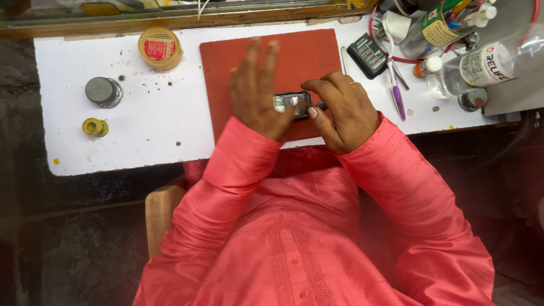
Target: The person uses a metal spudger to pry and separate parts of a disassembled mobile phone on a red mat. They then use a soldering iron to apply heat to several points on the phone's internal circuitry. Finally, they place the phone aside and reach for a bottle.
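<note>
two hands: right hand (345, 110) fingers clamped on one small phone (293, 103), left hand (258, 90) fingers spread flat, on one red mat (226, 68) at counter's (141, 130) front edge.

Bright, even light; dim, soft edges.

Both forearms, clothed in coral-pink long sleeves, rise from the lower frame and converge at centre. The left hand (256, 90) lies palm down just left of centre, fingers extended and held together, pointing toward the top edge, thumb angled inward. The right hand (343, 107) sits just right of centre, fingers curled in a loose pinch, thumbnail turned toward the left hand. A ring shows on one right finger.
</note>
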Action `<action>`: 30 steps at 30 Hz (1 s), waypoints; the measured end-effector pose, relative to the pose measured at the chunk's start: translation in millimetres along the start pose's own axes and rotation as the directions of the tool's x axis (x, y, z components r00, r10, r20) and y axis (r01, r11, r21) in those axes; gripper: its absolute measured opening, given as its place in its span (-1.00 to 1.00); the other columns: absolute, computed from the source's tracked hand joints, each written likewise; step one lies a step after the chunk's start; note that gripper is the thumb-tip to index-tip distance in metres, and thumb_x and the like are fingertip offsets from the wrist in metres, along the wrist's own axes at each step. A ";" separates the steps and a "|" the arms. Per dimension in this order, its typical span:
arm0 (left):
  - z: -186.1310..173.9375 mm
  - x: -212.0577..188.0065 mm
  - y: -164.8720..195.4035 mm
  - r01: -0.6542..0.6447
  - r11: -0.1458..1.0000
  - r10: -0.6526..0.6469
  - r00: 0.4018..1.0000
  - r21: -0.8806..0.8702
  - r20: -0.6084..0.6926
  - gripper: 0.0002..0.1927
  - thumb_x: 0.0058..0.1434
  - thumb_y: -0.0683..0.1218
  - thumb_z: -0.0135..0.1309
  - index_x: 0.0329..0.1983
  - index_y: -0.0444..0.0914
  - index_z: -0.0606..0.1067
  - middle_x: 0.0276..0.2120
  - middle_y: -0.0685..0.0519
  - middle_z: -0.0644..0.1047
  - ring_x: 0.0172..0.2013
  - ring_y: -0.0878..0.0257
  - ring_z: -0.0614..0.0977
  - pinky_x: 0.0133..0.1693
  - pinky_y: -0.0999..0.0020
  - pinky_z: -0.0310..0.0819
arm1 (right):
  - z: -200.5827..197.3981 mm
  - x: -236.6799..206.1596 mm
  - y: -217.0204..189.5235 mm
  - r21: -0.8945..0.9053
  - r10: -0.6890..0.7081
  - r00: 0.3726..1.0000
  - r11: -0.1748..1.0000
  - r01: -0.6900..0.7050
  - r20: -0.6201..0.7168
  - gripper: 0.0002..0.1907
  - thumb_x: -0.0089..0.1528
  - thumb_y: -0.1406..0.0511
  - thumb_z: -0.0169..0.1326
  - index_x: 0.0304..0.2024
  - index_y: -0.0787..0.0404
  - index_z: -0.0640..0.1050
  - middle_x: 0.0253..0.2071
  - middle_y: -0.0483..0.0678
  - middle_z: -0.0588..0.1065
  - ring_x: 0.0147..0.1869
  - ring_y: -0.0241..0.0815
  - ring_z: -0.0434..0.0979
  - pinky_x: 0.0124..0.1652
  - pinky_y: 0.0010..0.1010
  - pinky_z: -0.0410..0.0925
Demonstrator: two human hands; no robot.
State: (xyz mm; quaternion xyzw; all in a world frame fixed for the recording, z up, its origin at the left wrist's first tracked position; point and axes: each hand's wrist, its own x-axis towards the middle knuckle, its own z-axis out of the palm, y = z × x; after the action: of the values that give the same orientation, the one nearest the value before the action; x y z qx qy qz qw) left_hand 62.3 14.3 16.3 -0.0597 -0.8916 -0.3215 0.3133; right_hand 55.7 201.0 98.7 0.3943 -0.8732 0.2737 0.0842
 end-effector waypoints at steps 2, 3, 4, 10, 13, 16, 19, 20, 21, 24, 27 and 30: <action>-7.0 -0.3 -6.6 0.016 1.000 -0.015 0.999 0.024 -0.036 0.13 0.10 0.37 0.39 0.59 -0.02 0.06 0.53 -0.11 0.13 0.50 -0.09 0.27 0.44 -0.30 0.15 | -1.9 0.5 -0.7 -0.002 -0.003 1.000 1.000 0.003 0.006 -0.61 0.29 0.29 0.09 0.16 0.29 0.49 -0.02 0.12 0.44 -0.02 0.09 0.48 -0.02 -0.14 0.34; -7.1 -0.9 -6.0 -0.017 0.999 0.017 1.000 -0.039 -0.003 0.12 0.08 0.35 0.40 0.56 -0.06 0.08 0.50 -0.13 0.14 0.47 -0.12 0.28 0.40 -0.32 0.14 | -2.2 1.1 -1.2 0.004 -0.006 1.000 1.000 0.006 0.018 -0.60 0.27 0.32 0.11 0.15 0.29 0.49 -0.02 0.13 0.44 -0.03 0.08 0.49 -0.03 -0.13 0.35; -5.6 -1.2 -3.7 -0.049 0.994 0.051 0.998 -0.103 0.026 0.11 0.06 0.32 0.41 0.53 -0.09 0.10 0.48 -0.16 0.15 0.44 -0.14 0.28 0.37 -0.34 0.13 | -2.7 1.8 -1.4 0.009 -0.010 0.999 1.000 0.010 0.031 -0.59 0.24 0.34 0.13 0.15 0.29 0.49 -0.02 0.14 0.43 -0.05 0.08 0.50 -0.04 -0.13 0.37; -18.3 -14.7 -12.8 0.008 0.988 0.002 0.998 -0.153 0.067 -0.38 0.24 0.07 0.35 0.31 -0.19 0.43 0.38 -0.15 0.32 0.35 -0.11 0.40 0.35 -0.05 0.29 | -4.1 3.1 -2.1 -0.082 0.044 0.997 0.996 -0.039 0.063 -0.50 0.14 0.53 0.21 0.14 0.22 0.51 -0.18 0.01 0.48 -0.14 0.06 0.57 -0.18 -0.16 0.42; -33.4 -29.5 -28.6 0.085 0.978 -0.074 0.995 -0.188 0.061 -0.55 0.27 -0.05 0.30 0.20 -0.23 0.52 0.34 -0.15 0.38 0.34 -0.12 0.43 0.35 0.04 0.32 | -5.2 -2.0 -0.9 -0.022 0.046 0.999 0.999 -0.046 0.013 -0.46 0.11 0.43 0.29 0.14 0.30 0.46 -0.15 0.09 0.50 -0.22 -0.03 0.63 -0.29 -0.25 0.43; -46.5 -43.4 -42.3 0.173 0.962 -0.163 0.984 -0.212 0.064 -0.62 0.26 -0.14 0.27 0.14 -0.25 0.54 0.31 -0.14 0.42 0.33 -0.10 0.45 0.35 0.06 0.34 | -5.4 -8.2 3.8 0.006 0.071 0.997 0.997 -0.071 0.019 -0.55 0.16 0.46 0.29 0.09 0.24 0.50 -0.20 0.03 0.55 -0.23 -0.10 0.66 -0.30 -0.35 0.46; -54.3 -50.6 -52.1 0.237 0.942 -0.218 0.970 -0.239 0.105 -0.62 0.26 -0.19 0.26 0.15 -0.26 0.53 0.29 -0.13 0.44 0.31 -0.07 0.46 0.33 0.08 0.36 | -3.3 -14.9 10.0 0.135 0.097 0.994 0.987 -0.090 -0.041 -0.57 0.21 0.48 0.28 0.11 0.28 0.49 -0.18 0.05 0.54 -0.21 -0.14 0.66 -0.22 -0.43 0.53; -55.6 -51.6 -54.4 0.252 0.935 -0.228 0.966 -0.249 0.122 -0.61 0.26 -0.20 0.26 0.16 -0.26 0.53 0.28 -0.12 0.44 0.30 -0.06 0.46 0.32 0.08 0.37 | -2.8 -17.6 12.0 0.136 0.102 0.994 0.986 -0.095 -0.046 -0.58 0.20 0.49 0.28 0.10 0.29 0.49 -0.18 0.05 0.54 -0.20 -0.14 0.66 -0.22 -0.43 0.52; -55.9 -52.1 -56.1 0.232 0.943 -0.209 0.971 -0.238 0.119 -0.59 0.25 -0.20 0.26 0.17 -0.26 0.52 0.27 -0.12 0.45 0.29 -0.06 0.46 0.31 0.08 0.36 | -2.4 -20.9 13.7 0.136 0.107 0.993 0.986 -0.099 -0.052 -0.58 0.20 0.50 0.28 0.09 0.29 0.50 -0.19 0.05 0.54 -0.20 -0.14 0.66 -0.22 -0.42 0.52; -55.0 -52.9 -58.9 0.185 0.962 -0.162 0.979 -0.199 0.125 -0.55 0.21 -0.19 0.28 0.18 -0.27 0.51 0.24 -0.12 0.47 0.26 -0.06 0.47 0.29 0.07 0.35 | -0.3 -31.0 17.7 0.168 0.142 0.985 0.978 -0.125 -0.094 -0.60 0.22 0.52 0.27 0.09 0.31 0.51 -0.18 0.06 0.55 -0.17 -0.15 0.67 -0.19 -0.42 0.53; -54.5 -54.4 -61.2 0.167 0.969 -0.144 0.980 -0.180 0.137 -0.54 0.19 -0.19 0.29 0.17 -0.27 0.51 0.22 -0.12 0.49 0.24 -0.07 0.48 0.28 0.06 0.34 | 3.1 -40.0 22.7 0.207 0.144 0.977 0.972 -0.109 -0.160 -0.61 0.25 0.51 0.27 0.11 0.34 0.49 -0.13 0.07 0.57 -0.09 -0.15 0.68 -0.11 -0.42 0.54; -56.4 -57.3 -65.0 0.156 0.960 -0.141 0.987 -0.231 0.081 -0.59 0.23 -0.23 0.28 0.15 -0.28 0.52 0.21 -0.12 0.49 0.21 -0.05 0.51 0.25 0.11 0.41 | 7.7 -51.9 28.8 0.282 0.212 0.959 0.947 -0.154 -0.189 -0.60 0.27 0.52 0.26 0.13 0.37 0.48 -0.12 0.08 0.58 -0.06 -0.14 0.68 -0.06 -0.39 0.54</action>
State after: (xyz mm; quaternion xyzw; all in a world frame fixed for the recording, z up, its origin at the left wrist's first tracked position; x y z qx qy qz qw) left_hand 117.3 -65.8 -19.1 -0.0394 -0.8585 -0.4458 0.2505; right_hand 70.1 245.7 61.6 0.2865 -0.8473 0.4359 0.0997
